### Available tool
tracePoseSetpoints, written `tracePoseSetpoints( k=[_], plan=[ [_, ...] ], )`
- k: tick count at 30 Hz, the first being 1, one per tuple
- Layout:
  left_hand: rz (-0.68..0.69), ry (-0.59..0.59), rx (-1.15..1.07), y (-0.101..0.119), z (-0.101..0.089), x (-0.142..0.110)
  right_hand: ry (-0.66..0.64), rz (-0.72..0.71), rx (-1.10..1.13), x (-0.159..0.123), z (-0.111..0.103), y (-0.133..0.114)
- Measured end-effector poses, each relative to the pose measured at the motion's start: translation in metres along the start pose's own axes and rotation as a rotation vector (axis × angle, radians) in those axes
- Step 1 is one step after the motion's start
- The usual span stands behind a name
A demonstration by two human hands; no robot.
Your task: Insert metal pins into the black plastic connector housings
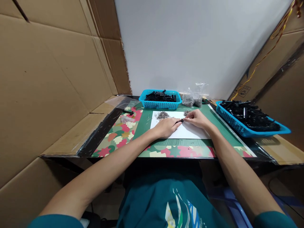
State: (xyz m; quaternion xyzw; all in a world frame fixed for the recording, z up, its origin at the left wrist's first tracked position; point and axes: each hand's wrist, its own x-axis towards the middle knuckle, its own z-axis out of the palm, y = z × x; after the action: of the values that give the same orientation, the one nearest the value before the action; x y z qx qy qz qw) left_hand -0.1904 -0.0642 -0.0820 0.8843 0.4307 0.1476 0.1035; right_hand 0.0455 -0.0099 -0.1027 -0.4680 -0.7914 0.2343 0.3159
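Over a white sheet (192, 133), my left hand (166, 126) is closed around a small black part (180, 121), whose end shows past the fingertips. My right hand (197, 119) meets it from the other side, thumb and fingers pinched at the part's end. Whether a tiny piece sits in that pinch is too small to tell. Just beyond the left hand lies a pile of small metal pieces (163, 115). A second small metal pile (187, 112) is partly hidden behind the right hand.
A blue basket (161, 104) of black parts stands at the back, and another blue basket (231, 122) at the right. Clear bags (193, 100) of small pieces sit between them. Left on the patterned mat (116, 139) are a black part (128, 112) and crumpled plastic (127, 119). Cardboard walls flank the table.
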Motion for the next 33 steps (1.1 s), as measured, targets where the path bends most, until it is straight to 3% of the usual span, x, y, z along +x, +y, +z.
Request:
tracePoseSetpoints(
  k=[2,5,8,12,15,19,27,30,33],
  plan=[
    [-0.011,0.000,-0.008,0.000,0.000,0.000,0.033,0.046,0.008,0.000,-0.002,0.001],
    [-0.014,0.002,-0.021,0.000,0.000,0.000,0.186,0.097,0.044,0.001,-0.001,-0.001],
    [0.003,0.007,-0.028,-0.001,0.000,0.000,0.317,0.091,0.213,0.001,0.001,-0.007],
    [0.023,0.005,-0.033,-0.003,0.002,0.000,0.379,0.019,0.444,0.003,0.004,-0.015],
    [0.041,0.001,-0.045,-0.004,0.001,-0.001,0.416,0.008,0.398,0.005,0.007,-0.017],
    [0.060,0.001,-0.051,-0.005,0.001,-0.001,0.407,0.089,0.314,0.007,0.016,-0.016],
    [0.066,0.004,-0.046,-0.005,0.003,0.000,0.457,0.053,0.257,0.008,0.023,-0.018],
    [0.058,-0.002,-0.039,-0.005,0.003,0.000,0.334,0.059,0.262,0.004,0.014,-0.014],
    [0.053,-0.003,-0.029,-0.005,0.003,0.000,0.174,0.047,0.110,0.000,0.004,-0.009]
  ],
)
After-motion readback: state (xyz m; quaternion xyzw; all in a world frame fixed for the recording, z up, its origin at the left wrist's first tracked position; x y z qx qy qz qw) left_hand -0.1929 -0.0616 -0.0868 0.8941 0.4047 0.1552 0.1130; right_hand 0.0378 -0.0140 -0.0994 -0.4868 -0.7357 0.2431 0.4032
